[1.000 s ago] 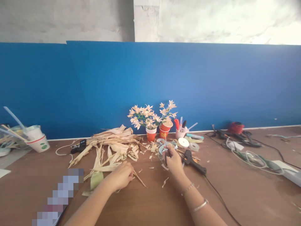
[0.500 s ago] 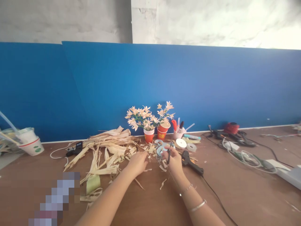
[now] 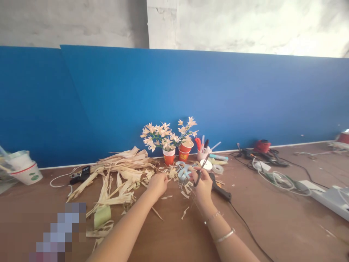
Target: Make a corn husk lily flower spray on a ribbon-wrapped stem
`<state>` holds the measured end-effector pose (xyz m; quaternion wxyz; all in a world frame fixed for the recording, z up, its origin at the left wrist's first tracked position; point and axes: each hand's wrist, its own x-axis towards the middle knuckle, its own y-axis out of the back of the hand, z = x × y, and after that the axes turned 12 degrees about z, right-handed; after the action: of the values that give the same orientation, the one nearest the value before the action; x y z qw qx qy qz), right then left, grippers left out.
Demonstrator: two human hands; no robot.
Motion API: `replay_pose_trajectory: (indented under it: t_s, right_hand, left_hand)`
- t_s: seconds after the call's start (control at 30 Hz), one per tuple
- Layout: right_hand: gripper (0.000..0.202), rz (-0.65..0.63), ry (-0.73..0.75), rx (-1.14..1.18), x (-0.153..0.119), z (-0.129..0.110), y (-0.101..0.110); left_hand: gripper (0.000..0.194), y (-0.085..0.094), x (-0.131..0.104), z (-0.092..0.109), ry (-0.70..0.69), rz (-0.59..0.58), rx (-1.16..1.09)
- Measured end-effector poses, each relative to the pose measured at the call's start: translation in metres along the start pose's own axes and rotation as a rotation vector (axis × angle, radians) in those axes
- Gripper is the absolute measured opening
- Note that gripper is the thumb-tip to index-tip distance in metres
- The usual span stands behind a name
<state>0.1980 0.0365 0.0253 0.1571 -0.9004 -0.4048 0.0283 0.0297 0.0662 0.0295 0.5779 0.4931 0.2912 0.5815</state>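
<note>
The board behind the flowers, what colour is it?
The board is blue, clearest in head view.

Blue partition (image 3: 174,91) behind — red object (image 3: 262,146) right, white cup (image 3: 28,174) far left.

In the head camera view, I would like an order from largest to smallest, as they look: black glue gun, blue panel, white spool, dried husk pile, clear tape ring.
1. Blue panel
2. Dried husk pile
3. Black glue gun
White spool and clear tape ring: smallest, too alike to rank.
</note>
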Motion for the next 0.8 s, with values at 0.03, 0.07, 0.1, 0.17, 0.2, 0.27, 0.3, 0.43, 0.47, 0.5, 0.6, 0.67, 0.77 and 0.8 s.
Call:
replay_pose_trajectory:
  t_s: [0.03, 0.07, 0.1, 0.17, 0.2, 0.27, 0.3, 0.43, 0.47, 0.5, 0.6, 0.67, 0.77, 0.8]
  right_hand:
    - [0.033, 0.010, 0.004, 0.003, 0.000, 0.000, 0.000]
    - [0.033, 0.011, 0.005, 0.004, 0.001, 0.001, 0.000]
    - [0.033, -0.001, 0.000, 0.000, 0.001, 0.002, 0.000]
    - [0.035, -0.051, -0.017, -0.022, 0.003, 0.007, 0.000]
    - [0.036, -0.083, -0.020, -0.033, 0.003, 0.010, 0.000]
    - [0.038, -0.138, -0.010, -0.048, 0.004, 0.016, -0.001]
    - [0.038, -0.156, -0.002, -0.052, 0.004, 0.018, -0.002]
    - [0.039, -0.201, -0.009, -0.081, 0.004, 0.021, -0.001]
    - [0.040, -0.207, -0.013, -0.094, 0.004, 0.021, -0.001]
    - [0.040, -0.209, -0.016, -0.105, 0.004, 0.021, 0.000]
    - [0.043, -0.214, -0.009, -0.119, 0.005, 0.019, 0.000]
    - [0.044, -0.214, -0.004, -0.129, 0.004, 0.018, -0.001]
    - [0.042, -0.214, -0.010, -0.158, 0.002, 0.016, -0.002]
    - [0.042, -0.214, -0.012, -0.163, 0.001, 0.015, -0.002]
  left_hand:
    - [0.016, 0.003, -0.002, -0.003, 0.004, 0.004, -0.010]
    - [0.016, 0.006, -0.004, -0.006, 0.006, 0.006, -0.021]
    - [0.014, 0.009, -0.006, -0.008, 0.006, 0.006, -0.032]
    - [0.009, 0.014, -0.012, -0.014, -0.001, -0.010, -0.054]
    - [0.007, 0.016, -0.014, -0.016, -0.006, -0.024, -0.065]
    - [0.006, 0.018, -0.019, -0.019, -0.020, -0.052, -0.089]
    - [0.007, 0.020, -0.021, -0.020, -0.026, -0.060, -0.101]
    - [0.013, 0.023, -0.029, -0.017, -0.049, -0.012, -0.128]
    - [0.015, 0.024, -0.031, -0.017, -0.052, 0.014, -0.125]
    - [0.017, 0.024, -0.033, -0.016, -0.053, 0.041, -0.118]
    - [0.022, 0.029, -0.037, -0.022, -0.044, 0.092, -0.085]
    - [0.030, 0.038, -0.037, -0.034, -0.010, 0.111, -0.060]
    - [0.037, 0.062, -0.030, -0.059, 0.154, 0.164, 0.009]
    - [0.034, 0.072, -0.028, -0.068, 0.189, 0.177, 0.024]
